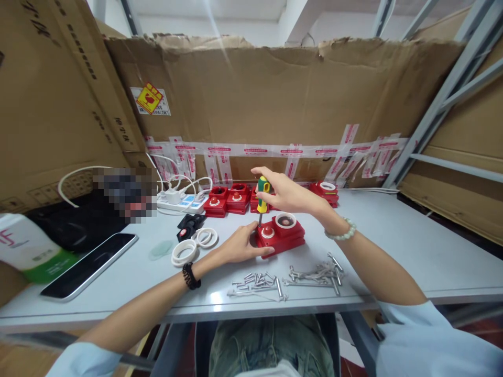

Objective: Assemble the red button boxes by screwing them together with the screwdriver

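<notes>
My right hand [281, 191] is closed around the green and yellow handle of a screwdriver [262, 196], which stands nearly upright. Its shaft points down at the back left corner of a red plastic box [283, 243]; I cannot make out the screw under the tip. On the box's top are a red dome in a white collar and a round dark opening with a white ring. My left hand [241, 243] grips the box's left end, thumb along the front side. Loose screws [257, 281] and longer metal pins [314, 275] lie in front of the box.
Several similar red boxes [215, 202] line the back, near a white power strip [183, 201] with cables. White rings [184, 253], black parts [189, 226] and clear discs [161, 250] lie left. Farther left are a phone [90, 267] and a tissue pack [35, 251]. Cardboard [275, 99] walls the back.
</notes>
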### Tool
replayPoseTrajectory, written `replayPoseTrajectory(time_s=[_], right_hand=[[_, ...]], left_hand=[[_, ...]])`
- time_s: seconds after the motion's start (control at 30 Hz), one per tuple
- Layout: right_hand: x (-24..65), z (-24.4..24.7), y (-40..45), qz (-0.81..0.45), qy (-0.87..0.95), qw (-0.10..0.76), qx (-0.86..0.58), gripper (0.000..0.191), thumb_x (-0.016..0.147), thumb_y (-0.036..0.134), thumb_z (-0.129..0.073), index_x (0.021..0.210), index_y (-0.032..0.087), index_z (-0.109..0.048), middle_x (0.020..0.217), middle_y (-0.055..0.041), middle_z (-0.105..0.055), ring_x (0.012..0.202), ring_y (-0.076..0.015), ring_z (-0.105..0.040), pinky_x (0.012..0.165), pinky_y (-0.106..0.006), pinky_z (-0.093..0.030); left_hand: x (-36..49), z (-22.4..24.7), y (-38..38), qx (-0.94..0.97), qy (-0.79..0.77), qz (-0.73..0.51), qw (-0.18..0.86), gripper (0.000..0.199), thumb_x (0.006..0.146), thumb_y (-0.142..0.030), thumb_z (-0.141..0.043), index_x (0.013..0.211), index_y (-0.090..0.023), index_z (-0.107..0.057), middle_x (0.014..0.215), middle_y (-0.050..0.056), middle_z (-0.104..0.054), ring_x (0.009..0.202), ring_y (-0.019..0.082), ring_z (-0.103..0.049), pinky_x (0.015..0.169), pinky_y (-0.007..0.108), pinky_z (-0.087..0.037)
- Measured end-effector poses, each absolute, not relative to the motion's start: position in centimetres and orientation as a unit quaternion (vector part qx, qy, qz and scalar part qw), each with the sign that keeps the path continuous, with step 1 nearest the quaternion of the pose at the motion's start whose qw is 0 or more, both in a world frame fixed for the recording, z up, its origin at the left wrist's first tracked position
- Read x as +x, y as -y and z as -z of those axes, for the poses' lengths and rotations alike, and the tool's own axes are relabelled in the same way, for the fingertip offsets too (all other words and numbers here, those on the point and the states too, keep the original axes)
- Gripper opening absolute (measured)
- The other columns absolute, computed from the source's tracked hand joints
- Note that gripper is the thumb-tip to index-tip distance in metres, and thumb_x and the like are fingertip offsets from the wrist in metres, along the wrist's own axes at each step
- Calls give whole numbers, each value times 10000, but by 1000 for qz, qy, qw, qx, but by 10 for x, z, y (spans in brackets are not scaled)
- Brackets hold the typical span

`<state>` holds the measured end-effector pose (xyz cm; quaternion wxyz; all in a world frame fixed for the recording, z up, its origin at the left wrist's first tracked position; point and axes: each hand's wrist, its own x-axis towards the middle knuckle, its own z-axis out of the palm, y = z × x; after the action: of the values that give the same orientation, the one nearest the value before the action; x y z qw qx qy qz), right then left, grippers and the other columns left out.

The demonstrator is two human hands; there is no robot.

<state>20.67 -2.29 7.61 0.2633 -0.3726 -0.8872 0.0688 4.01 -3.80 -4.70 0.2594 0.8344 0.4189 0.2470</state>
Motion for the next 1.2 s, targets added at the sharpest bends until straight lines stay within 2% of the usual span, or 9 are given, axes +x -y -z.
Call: replayPoseTrajectory(time_s=[0.17,0.23,0.47,0.67,0.73,0.87,0.97,1.1,1.2], right_hand=[[200,-75,26,-95,877,305,-360,338,846,172,-494,1180,118,-509,886,-60,-629,705,-153,-547,697,-313,-433],[196,-72,26,-109,867,320,-366,261,854,193,-478,1109,150,-512,801,-23,-595,660,-139,-520,651,-296,-412],[193,-58,19,-118,839,396,-355,230,824,231,-510,1049,189,-484,763,23,-544,635,-116,-492,636,-268,-380],[192,-50,16,-123,810,429,-379,270,772,321,-623,990,199,-522,771,20,-575,669,-132,-513,653,-272,-398],[192,-49,15,-131,803,441,-379,266,766,332,-632,974,199,-532,779,16,-581,673,-132,-516,649,-269,-404],[193,-47,14,-134,791,456,-385,291,774,357,-626,1001,195,-544,790,10,-587,645,-127,-510,640,-275,-411],[194,-46,15,-134,789,459,-386,314,759,358,-641,1010,195,-546,789,11,-590,649,-130,-513,641,-278,-415],[193,-45,17,-144,796,461,-365,301,739,325,-652,988,196,-541,770,19,-599,636,-124,-517,629,-270,-418],[191,-43,17,-157,799,460,-353,234,758,304,-620,947,198,-532,747,22,-600,617,-121,-525,613,-264,-418]], left_hand=[[36,45,33,826,-371,-312,289,596,788,-512,-668,1246,-156,-532,1208,140,-631,1004,269,-620,763,335,-494],[35,43,26,806,-355,-362,306,519,853,-473,-604,1270,-170,-545,1291,135,-602,1102,275,-594,802,334,-498],[35,41,4,762,-335,-458,312,325,861,-412,-615,920,-113,-730,938,110,-756,847,233,-670,755,307,-476],[39,47,-5,736,-351,-507,280,242,723,-362,-774,719,-139,-679,696,19,-684,612,124,-534,583,242,-375],[40,48,-6,733,-343,-513,288,250,730,-361,-770,790,-146,-657,719,6,-661,621,114,-528,572,229,-376],[38,45,-2,764,-288,-454,356,307,846,-381,-650,1058,-159,-654,995,76,-704,899,187,-631,724,261,-477],[38,44,-3,763,-287,-427,392,294,829,-403,-663,937,-133,-709,899,88,-735,859,211,-659,782,313,-495],[40,46,-8,728,-333,-490,345,294,677,-394,-799,691,-134,-663,651,15,-669,616,137,-569,629,262,-444],[38,45,-6,731,-346,-499,311,308,649,-383,-822,722,-140,-647,652,-5,-643,626,128,-552,620,249,-430]])
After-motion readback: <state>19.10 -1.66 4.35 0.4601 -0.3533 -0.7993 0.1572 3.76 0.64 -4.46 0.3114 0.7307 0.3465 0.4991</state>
